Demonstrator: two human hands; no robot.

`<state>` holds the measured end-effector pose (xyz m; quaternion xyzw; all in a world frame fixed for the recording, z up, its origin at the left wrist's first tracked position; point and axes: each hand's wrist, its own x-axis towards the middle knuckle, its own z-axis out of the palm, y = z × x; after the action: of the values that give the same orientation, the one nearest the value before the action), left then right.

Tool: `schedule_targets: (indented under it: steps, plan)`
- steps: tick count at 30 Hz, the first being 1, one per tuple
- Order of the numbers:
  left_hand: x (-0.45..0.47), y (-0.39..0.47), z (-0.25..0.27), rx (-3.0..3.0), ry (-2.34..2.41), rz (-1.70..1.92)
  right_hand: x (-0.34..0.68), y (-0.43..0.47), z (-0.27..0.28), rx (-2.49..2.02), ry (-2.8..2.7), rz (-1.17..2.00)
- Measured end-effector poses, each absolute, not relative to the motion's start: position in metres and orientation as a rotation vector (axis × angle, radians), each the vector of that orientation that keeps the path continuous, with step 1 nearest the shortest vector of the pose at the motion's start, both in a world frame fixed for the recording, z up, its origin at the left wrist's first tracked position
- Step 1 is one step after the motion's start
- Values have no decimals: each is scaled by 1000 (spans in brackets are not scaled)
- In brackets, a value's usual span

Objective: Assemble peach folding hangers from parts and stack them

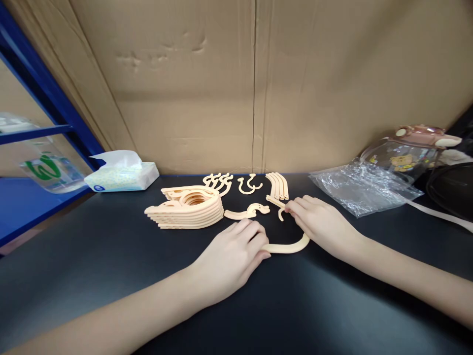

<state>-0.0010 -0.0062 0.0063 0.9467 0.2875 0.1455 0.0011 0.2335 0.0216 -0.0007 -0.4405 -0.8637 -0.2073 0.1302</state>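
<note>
Fingers of my left hand are closed around the left end of a curved beige plastic hanger piece just above the black table. My right hand grips its right end, where the curve bends up under the palm. A slim beige part with a small hook sticks out at my right fingertips; whether it is joined to the curved piece is hidden. Beyond my left hand lie loose hanger parts. To their left is a neat stack of folded beige hangers.
Behind are several beige hooks, more hooks and a row of curved arms. A tissue pack stands left, near a blue shelf frame. Clear plastic bag and transparent jug are right. Cardboard walls the back.
</note>
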Motion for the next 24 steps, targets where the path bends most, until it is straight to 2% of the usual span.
schedule_targets:
  steps: [7,14,19,24]
  plan:
    - [-4,-2,2,2855,950,504,236,23,5,-1226,-2615,-536]
    - [-6,-3,0,2747,1182,320,240,25,13,-1085,-2564,-696]
    - [-4,-3,0,2768,1238,361,235,13,19,-726,-2733,-428]
    - [-2,-5,2,2891,1250,443,229,9,12,-699,-2777,-182]
